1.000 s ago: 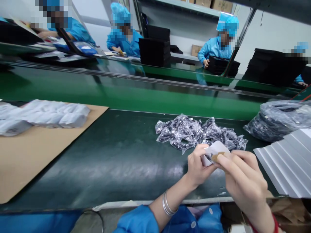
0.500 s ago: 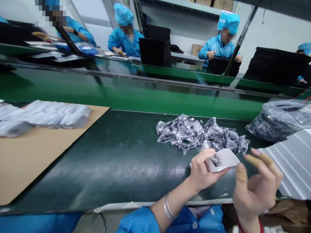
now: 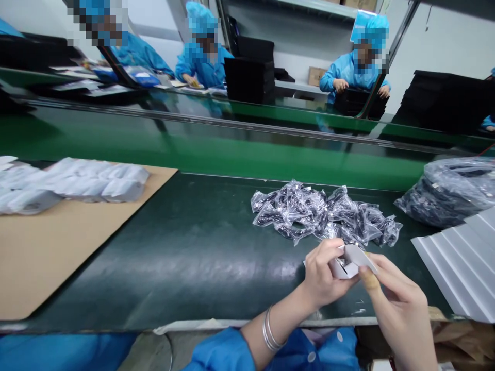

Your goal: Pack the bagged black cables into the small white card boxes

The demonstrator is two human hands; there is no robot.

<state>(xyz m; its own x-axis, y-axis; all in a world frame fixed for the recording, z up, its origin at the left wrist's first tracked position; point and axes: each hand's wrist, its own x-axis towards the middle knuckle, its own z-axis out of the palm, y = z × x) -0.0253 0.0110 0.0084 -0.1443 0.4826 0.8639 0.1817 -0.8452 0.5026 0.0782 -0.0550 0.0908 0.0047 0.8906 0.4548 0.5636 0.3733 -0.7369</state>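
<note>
Holding a small white carton [image 3: 350, 260] above the dark work mat [image 3: 193, 247], the left hand [image 3: 323, 275] wraps its fingers round the box's body while the right hand [image 3: 394, 304] pinches the top flap between a taped thumb and forefinger. Both grasp the same carton, at about five o'clock in the view. Closing it well likely calls for a steady left grip and for easing the flap along its crease (not forcing it). Just beyond, at twelve o'clock from the hands, lies a heap of clear bagged parts [image 3: 325, 214]. At three o'clock, a large plastic sack [image 3: 448, 190] holds dark items, with flat white blanks [image 3: 460, 263] fanned below it. At nine o'clock, white packets [image 3: 73, 180] rest on brown cardboard [image 3: 58, 247].
</note>
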